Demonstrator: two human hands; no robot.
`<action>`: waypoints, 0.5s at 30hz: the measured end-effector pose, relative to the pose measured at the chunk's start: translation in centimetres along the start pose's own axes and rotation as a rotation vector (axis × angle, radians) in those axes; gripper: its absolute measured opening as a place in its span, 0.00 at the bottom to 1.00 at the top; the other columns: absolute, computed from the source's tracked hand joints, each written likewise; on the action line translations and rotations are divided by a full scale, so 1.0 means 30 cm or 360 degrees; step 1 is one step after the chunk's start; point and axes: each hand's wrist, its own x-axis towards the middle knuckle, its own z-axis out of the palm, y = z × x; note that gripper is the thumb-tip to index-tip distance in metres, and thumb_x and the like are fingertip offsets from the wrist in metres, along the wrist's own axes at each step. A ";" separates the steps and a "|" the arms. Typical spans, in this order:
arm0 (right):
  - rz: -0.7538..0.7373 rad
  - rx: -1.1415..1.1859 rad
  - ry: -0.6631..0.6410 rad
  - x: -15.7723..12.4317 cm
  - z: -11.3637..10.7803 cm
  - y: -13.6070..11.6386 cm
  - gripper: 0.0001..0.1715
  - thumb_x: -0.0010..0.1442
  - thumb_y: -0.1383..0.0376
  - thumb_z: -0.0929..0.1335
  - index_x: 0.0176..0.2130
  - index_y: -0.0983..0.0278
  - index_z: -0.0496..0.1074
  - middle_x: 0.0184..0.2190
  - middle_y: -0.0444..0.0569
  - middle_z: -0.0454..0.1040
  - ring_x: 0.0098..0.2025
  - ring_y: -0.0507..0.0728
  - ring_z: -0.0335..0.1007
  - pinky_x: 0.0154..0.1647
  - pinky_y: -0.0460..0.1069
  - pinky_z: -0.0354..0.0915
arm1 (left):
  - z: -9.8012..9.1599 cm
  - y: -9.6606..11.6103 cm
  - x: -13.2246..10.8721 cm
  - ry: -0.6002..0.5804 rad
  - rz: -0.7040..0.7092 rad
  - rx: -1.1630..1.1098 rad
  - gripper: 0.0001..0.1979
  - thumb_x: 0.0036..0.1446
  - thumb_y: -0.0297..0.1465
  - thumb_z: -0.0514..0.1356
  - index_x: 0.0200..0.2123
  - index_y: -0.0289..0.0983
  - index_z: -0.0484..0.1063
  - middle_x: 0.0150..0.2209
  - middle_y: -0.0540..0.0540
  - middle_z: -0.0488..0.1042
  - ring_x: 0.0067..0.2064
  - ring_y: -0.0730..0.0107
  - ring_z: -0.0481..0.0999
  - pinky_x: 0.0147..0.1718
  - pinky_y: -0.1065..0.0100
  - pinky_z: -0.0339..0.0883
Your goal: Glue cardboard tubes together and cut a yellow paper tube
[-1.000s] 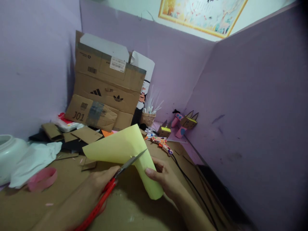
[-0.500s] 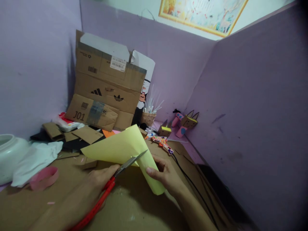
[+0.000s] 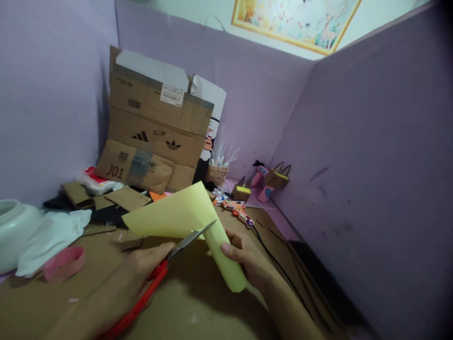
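My left hand (image 3: 146, 264) is closed round red-handled scissors (image 3: 184, 242), whose grey blades point up and right into a sheet of yellow paper (image 3: 173, 215). The blades look nearly shut at the paper's lower edge. My right hand (image 3: 249, 262) pinches the narrow lower part of the same sheet, thumb on top and fingers behind. The paper is held above a brown cardboard work surface (image 3: 191, 307).
Flattened cardboard boxes (image 3: 152, 137) lean on the purple back wall. A white jar (image 3: 14, 229), a white cloth (image 3: 53, 233) and a pink tape roll (image 3: 63, 262) lie at the left. A basket of sticks (image 3: 216, 174), small cardboard figures (image 3: 276, 179), a patterned glue gun (image 3: 239, 210) and its black cable (image 3: 279, 269) sit at the right.
My right hand has slid a little right and up on the yellow sheet, and the strip below has turned slightly. The scissors have hardly moved.
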 end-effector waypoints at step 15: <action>-0.0090 -0.0181 -0.0004 -0.001 -0.015 0.002 0.30 0.46 0.53 0.72 0.46 0.65 0.72 0.36 0.49 0.73 0.37 0.57 0.66 0.37 0.48 0.60 | -0.022 0.022 0.007 -0.0120 0.0133 0.0212 0.21 0.56 0.24 0.48 0.51 0.42 0.69 0.45 0.48 0.77 0.41 0.68 0.78 0.39 0.77 0.69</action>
